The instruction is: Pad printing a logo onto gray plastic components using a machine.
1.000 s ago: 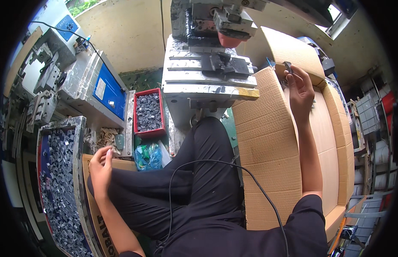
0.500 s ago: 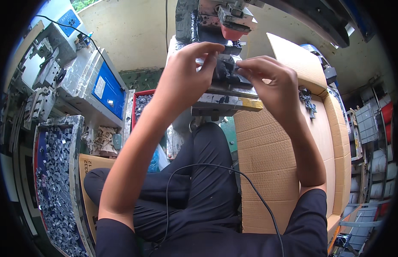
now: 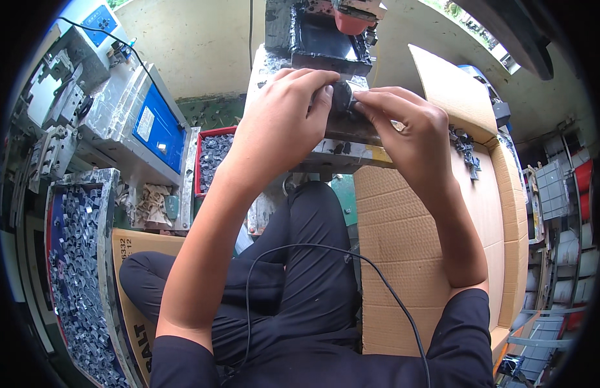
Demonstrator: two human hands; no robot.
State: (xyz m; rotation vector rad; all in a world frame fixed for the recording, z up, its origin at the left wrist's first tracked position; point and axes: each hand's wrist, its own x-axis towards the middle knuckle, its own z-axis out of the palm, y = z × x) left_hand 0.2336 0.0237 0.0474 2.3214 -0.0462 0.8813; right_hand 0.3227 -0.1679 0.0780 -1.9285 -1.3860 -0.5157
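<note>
Brown cardboard forms the largest item, an open box (image 3: 400, 258) occupying the right of my view, one flap folded outward toward the seated person's dark trousers (image 3: 319, 258). At left I observe a grey machine (image 3: 112, 119) with a blue panel (image 3: 170, 132) on its side. A second machine (image 3: 278, 26) stands centrally; its worktop (image 3: 348, 150), spotted with dark stains, bears a yellow patch (image 3: 377, 155) near the right corner of the front edge. Lower left, a long container (image 3: 111, 213) is filled with grey clips (image 3: 83, 258); a smaller red bin (image 3: 198, 168), holding similar clips, stands left of the worktop's left edge. Behind the hands, a glossy dark tray (image 3: 326, 42) lies toward the worktop's rear edge.

Left grip (image 3: 284, 107): I have it over the worktop, thumb and forefinger bent toward each other; I cannot tell whether they grasp anything. Right grip (image 3: 413, 123): I have its thumb and forefinger drawn together, though I cannot tell whether they clasp anything. A pink pad (image 3: 353, 24) hangs above the tray. Small dark parts (image 3: 466, 152) lie heaped in the box. Smallest, a dark piece (image 3: 342, 97) sits between the two sets of fingertips, set back from the worktop's front edge.
</note>
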